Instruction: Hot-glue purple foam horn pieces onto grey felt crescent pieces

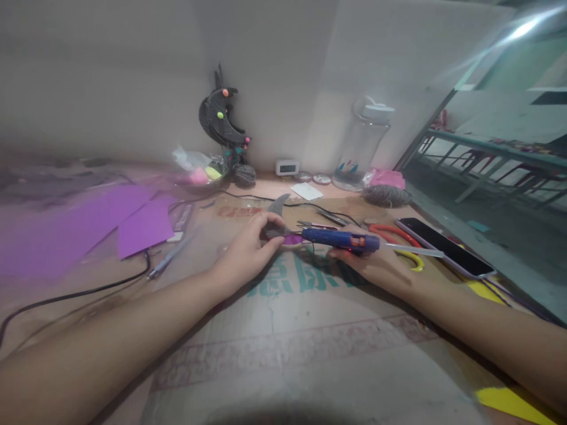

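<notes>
Crosswise ahead, the blue glue gun lies level in the closed right hand, nozzle aimed left and meeting the grey crescent piece (a purple scrap under it) pinched in the left hand.

The light is dim and flat, with a pinkish-grey cast. A white glare streak cuts the upper right corner above the glass pane, which is the brightest side. Shadows on the table are faint and soft. The left third is heavily smeared, and the purple sheets blur. Only the centre, around the blue glue gun and the grey piece, is fairly sharp. The edges bow, and a dark smudge sits at bottom centre.
</notes>
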The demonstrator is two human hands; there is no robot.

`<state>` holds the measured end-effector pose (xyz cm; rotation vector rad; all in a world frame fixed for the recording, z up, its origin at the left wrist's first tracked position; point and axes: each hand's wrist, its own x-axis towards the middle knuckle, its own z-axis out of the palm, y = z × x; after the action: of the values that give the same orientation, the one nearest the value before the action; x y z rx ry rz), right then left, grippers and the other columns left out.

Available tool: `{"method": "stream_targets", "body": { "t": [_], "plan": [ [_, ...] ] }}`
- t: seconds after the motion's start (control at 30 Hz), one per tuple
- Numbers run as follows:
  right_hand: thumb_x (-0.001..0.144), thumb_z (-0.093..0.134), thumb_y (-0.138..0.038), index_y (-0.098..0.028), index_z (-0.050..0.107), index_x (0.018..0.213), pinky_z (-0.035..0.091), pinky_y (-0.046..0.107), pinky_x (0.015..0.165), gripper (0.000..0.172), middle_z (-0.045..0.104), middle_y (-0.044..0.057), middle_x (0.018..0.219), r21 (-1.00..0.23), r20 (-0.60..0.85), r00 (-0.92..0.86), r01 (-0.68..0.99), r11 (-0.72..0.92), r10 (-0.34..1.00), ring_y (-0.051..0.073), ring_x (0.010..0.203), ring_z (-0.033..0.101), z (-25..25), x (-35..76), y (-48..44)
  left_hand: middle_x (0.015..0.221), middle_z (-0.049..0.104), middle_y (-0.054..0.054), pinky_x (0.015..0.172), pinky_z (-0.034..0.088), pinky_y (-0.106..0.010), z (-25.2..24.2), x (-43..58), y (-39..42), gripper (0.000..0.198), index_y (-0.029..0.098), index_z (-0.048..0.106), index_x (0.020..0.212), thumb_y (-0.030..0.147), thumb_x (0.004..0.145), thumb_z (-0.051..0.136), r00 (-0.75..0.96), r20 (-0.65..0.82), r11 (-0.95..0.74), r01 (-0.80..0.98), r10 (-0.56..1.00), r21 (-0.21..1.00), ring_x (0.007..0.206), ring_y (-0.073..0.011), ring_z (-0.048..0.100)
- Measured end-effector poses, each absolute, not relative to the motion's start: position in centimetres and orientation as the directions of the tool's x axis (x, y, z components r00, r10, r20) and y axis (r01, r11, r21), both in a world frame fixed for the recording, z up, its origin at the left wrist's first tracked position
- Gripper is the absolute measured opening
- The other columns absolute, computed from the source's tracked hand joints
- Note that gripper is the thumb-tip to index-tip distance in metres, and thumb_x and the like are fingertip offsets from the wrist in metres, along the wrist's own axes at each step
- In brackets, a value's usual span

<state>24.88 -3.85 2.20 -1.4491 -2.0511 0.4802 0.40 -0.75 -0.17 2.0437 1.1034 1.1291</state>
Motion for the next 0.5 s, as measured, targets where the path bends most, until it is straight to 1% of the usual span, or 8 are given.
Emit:
{"method": "stream_targets", "body": {
  "t": [0.13, 0.33, 0.5],
  "plan": [
    [0.081, 0.060, -0.041, -0.026, 0.055, 0.082, 0.048, 0.037, 0.065, 0.016, 0.063, 0.003, 0.080, -0.596, 0.251, -0.252, 0.721, 0.354, 0.935, 0.024, 0.075, 0.060, 1.83, 25.12, -3.58, 0.102, 0.059, -0.003, 0.076, 0.047, -0.030, -0.27, 0.43, -0.71, 0.019, 0.020, 0.052, 0.103, 0.015, 0.085, 0.053, 0.311, 0.395, -0.493, 0.372, 0.864, 0.786, 0.089, -0.0162, 0.057],
    [0.080, 0.059, -0.044, -0.025, 0.057, 0.083, 0.048, 0.037, 0.068, 0.019, 0.063, 0.003, 0.080, -0.585, 0.263, -0.239, 0.731, 0.352, 0.935, 0.024, 0.075, 0.060, 1.69, 25.19, -3.58, 0.103, 0.059, -0.004, 0.078, 0.047, -0.031, -0.59, 0.37, -0.48, 0.019, 0.020, 0.052, 0.104, 0.017, 0.085, 0.053, 0.327, 0.409, -0.510, 0.339, 0.852, 0.791, 0.090, -0.0170, 0.057],
    [0.080, 0.059, -0.041, -0.025, 0.053, 0.076, 0.047, 0.034, 0.061, 0.017, 0.060, 0.002, 0.074, -0.578, 0.257, -0.242, 0.738, 0.350, 0.936, 0.022, 0.069, 0.058, 1.95, 24.99, -3.65, 0.104, 0.059, -0.004, 0.079, 0.047, -0.031, -0.65, 0.36, -0.52, 0.019, 0.020, 0.052, 0.104, 0.018, 0.085, 0.053, 0.328, 0.409, -0.509, 0.330, 0.851, 0.795, 0.091, -0.0172, 0.057]
  ]
}}
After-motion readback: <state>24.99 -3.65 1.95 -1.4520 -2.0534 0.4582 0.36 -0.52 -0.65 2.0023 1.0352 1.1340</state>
